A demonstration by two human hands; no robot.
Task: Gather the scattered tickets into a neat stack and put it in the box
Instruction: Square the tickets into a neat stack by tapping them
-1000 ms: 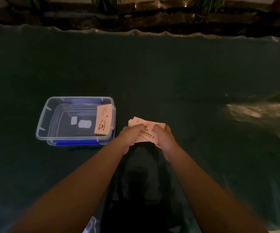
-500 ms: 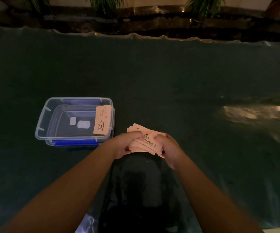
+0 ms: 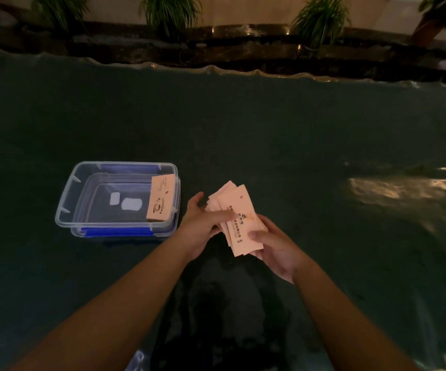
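While fanned unevenly, tickets (image 3: 239, 220) in both grips: right hand (image 3: 276, 245) beneath, left hand (image 3: 203, 223) thumb across top.

Looked like a dim lobby or lounge-type indoor space, exact kind unclear. A big table (image 3: 243, 124) was covered in dark green cloth under a clear wavy-edged plastic sheet (image 3: 270, 73). Behind it ran a dark polished stone ledge (image 3: 243, 46) with potted leafy plants (image 3: 171, 12) against a pale wall (image 3: 243, 9). Lighting was low and warm.

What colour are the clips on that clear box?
Blue: the front clip on the clear plastic box shows best in the head view.
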